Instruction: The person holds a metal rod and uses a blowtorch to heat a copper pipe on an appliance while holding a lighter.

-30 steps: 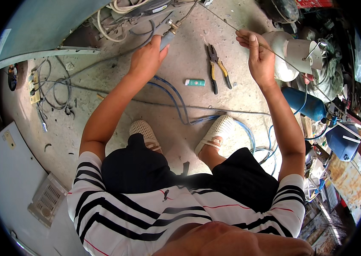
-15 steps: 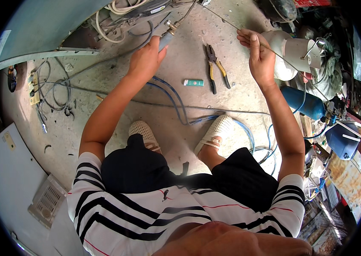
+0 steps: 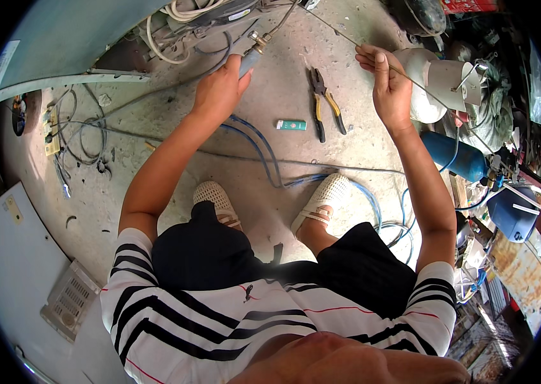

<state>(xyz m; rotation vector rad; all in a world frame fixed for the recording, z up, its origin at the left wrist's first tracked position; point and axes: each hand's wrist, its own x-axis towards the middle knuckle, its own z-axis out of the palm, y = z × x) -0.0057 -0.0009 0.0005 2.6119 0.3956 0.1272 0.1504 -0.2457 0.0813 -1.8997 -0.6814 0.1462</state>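
Observation:
My left hand (image 3: 217, 89) is wrapped round the grey handle of a gas torch (image 3: 259, 42). Brass valves sit at the front of that handle, and a thin bent neck runs up to the top edge of the picture, where its tip is out of sight. Across from it, my right hand (image 3: 387, 86) pinches a long thin rod (image 3: 346, 36) between thumb and fingers. The rod slants from the top middle, close to the torch neck, down past the hand to the right. Pliers (image 3: 326, 105) with yellow and black handles lie on the floor between my hands, beside a green lighter (image 3: 291, 125).
Blue hoses (image 3: 264, 144) and a dark cable cross the concrete around my feet. A large grey-blue cabinet (image 3: 72, 38) with coiled pipes stands upper left. On the right are a white gas cylinder (image 3: 425, 105), a blue cylinder (image 3: 456, 155) and clutter. A white panel (image 3: 18, 246) lies lower left.

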